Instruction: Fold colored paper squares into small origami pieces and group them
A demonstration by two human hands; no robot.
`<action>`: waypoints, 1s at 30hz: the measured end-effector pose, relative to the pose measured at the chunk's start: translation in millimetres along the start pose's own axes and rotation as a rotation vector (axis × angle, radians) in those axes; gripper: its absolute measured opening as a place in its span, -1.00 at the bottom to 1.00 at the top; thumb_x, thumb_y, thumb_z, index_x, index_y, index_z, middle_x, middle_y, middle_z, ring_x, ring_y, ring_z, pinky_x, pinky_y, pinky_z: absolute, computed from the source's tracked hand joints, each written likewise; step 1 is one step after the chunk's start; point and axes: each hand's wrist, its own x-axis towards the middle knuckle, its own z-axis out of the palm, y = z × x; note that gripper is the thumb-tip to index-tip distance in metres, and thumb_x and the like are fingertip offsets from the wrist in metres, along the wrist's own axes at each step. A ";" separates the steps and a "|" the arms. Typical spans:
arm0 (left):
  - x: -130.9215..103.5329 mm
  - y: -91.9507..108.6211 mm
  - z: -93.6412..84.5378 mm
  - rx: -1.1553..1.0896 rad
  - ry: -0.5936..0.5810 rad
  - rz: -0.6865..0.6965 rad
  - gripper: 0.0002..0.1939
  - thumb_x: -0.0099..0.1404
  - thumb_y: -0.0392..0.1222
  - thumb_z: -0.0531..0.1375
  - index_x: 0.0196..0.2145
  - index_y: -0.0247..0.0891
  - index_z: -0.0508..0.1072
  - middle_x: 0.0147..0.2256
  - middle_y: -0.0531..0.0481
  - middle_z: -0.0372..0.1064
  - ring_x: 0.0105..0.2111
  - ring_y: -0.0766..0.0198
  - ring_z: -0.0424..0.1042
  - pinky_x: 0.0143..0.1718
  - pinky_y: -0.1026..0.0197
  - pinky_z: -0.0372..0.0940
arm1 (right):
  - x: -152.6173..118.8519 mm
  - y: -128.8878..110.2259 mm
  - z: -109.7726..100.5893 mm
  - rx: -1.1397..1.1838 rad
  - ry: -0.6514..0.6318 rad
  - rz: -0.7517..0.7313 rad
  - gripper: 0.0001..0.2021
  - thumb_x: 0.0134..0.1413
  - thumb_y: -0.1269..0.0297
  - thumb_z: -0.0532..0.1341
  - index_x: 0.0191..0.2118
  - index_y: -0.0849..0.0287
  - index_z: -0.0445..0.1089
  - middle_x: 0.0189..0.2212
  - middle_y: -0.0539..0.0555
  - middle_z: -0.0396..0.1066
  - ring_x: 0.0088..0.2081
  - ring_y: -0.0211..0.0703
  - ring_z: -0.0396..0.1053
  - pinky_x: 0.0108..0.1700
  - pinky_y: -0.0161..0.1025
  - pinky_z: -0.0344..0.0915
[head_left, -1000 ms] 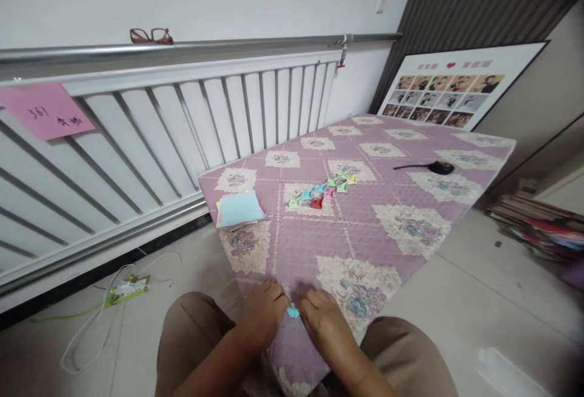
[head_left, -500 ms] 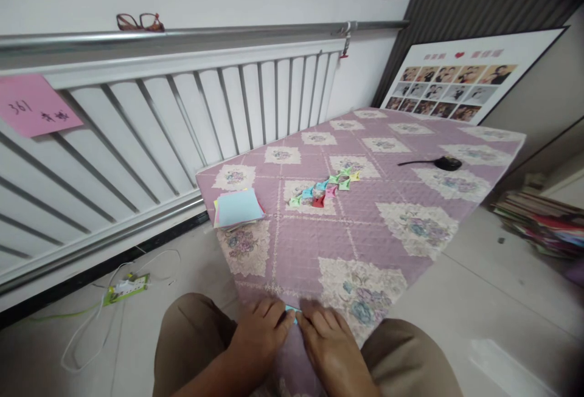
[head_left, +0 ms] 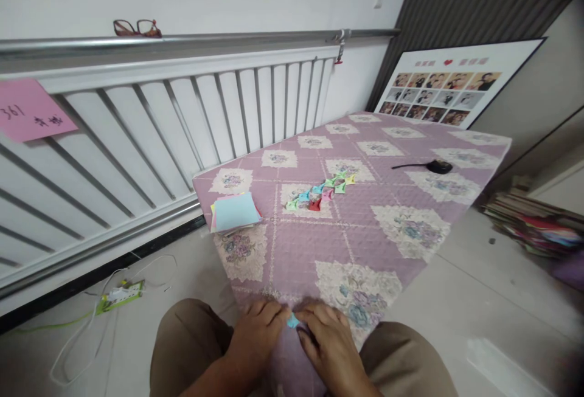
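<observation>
At the near edge of the table, a small piece of folded blue paper (head_left: 292, 320) lies between my hands. My left hand (head_left: 260, 330) has its fingers pressed together, thumb and fingertips on the paper's left side. From the right, my right hand (head_left: 326, 333) holds the paper's other edge with its fingertips, its thumb lowered toward the cloth. Several small folded paper pieces in green, blue, red, pink and yellow stand in two slanting rows, among them a red folded piece (head_left: 314, 204). A stack of coloured paper squares (head_left: 235, 211), light blue on top, rests at the table's left edge.
A purple floral tablecloth (head_left: 310, 251) covers the table. Toward the far right lies a black object with a thin tail (head_left: 438, 167). Radiator (head_left: 255, 105) and pipe run along the left wall, with glasses (head_left: 137, 28) on the pipe. A power strip (head_left: 119, 295) sits on the floor.
My right thumb has drawn back from the blue paper and lowered, so more of the paper shows between my hands. The view has shifted slightly.
</observation>
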 end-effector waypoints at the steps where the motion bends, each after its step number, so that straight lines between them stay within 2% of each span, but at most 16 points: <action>1: -0.6 -0.4 0.3 -0.041 0.007 -0.035 -0.57 0.31 -0.35 0.06 0.11 -0.06 0.28 -0.02 -0.04 0.36 -0.07 0.12 0.29 -0.06 0.09 0.17 | -0.4 -0.4 -0.2 0.008 0.006 0.010 -0.72 0.02 0.41 0.23 -0.13 -0.05 0.39 -0.19 -0.02 0.45 -0.12 -0.08 0.35 -0.08 -0.10 0.13; 4: -1.3 2.8 -3.2 -0.166 0.032 -0.139 -0.59 0.24 -0.42 0.03 0.02 -0.16 0.34 -0.05 -0.04 0.38 -0.06 0.12 0.28 -0.01 0.06 0.14 | -2.8 0.3 2.7 0.019 0.027 0.018 -0.74 0.05 0.39 0.20 -0.11 0.00 0.34 -0.20 0.00 0.44 -0.11 -0.06 0.34 -0.09 -0.10 0.13; 7: -0.2 8.4 -8.9 -0.250 0.083 -0.178 -0.69 0.22 -0.39 0.03 -0.12 -0.19 0.38 -0.13 -0.03 0.39 -0.11 0.13 0.28 -0.04 0.06 0.15 | -4.3 2.8 7.4 0.025 0.060 0.018 -0.83 0.08 0.33 0.19 -0.16 0.04 0.33 -0.25 0.00 0.43 -0.15 -0.06 0.35 -0.12 -0.12 0.13; 11: 3.4 14.4 -14.1 -0.244 0.114 -0.183 -0.80 0.26 -0.35 0.04 -0.23 -0.17 0.41 -0.19 0.01 0.39 -0.16 0.17 0.28 -0.07 0.09 0.13 | -3.1 2.7 10.7 -0.005 0.085 0.026 -0.93 0.11 0.35 0.16 -0.26 0.06 0.32 -0.34 -0.02 0.41 -0.22 -0.10 0.35 -0.16 -0.15 0.10; 16: 11.4 18.0 -17.1 -0.213 0.129 -0.193 -0.82 0.29 -0.31 0.07 -0.25 -0.13 0.45 -0.21 0.04 0.38 -0.17 0.19 0.28 -0.11 0.12 0.12 | 2.5 -5.6 8.5 -0.032 0.079 0.076 -0.93 0.09 0.38 0.17 -0.32 0.04 0.35 -0.33 -0.03 0.41 -0.21 -0.09 0.34 -0.17 -0.15 0.06; 23: 23.8 10.0 -17.1 -0.226 0.056 -0.125 -0.83 0.30 -0.25 0.09 -0.26 -0.14 0.49 -0.24 0.01 0.38 -0.21 0.23 0.32 -0.17 0.18 0.15 | 13.1 -6.6 8.4 -0.023 0.057 0.115 -0.93 0.07 0.35 0.20 -0.38 0.03 0.39 -0.36 -0.03 0.42 -0.23 -0.09 0.34 -0.19 -0.16 0.05; 30: 26.2 0.5 -15.0 -0.523 0.127 -0.161 -0.85 0.19 -0.29 0.13 -0.39 -0.19 0.51 -0.35 0.02 0.40 -0.30 0.26 0.35 -0.24 0.23 0.17 | 17.6 4.1 9.2 0.191 0.065 0.086 -0.86 0.05 0.31 0.21 -0.51 0.10 0.35 -0.50 -0.05 0.38 -0.36 -0.18 0.33 -0.24 -0.23 0.09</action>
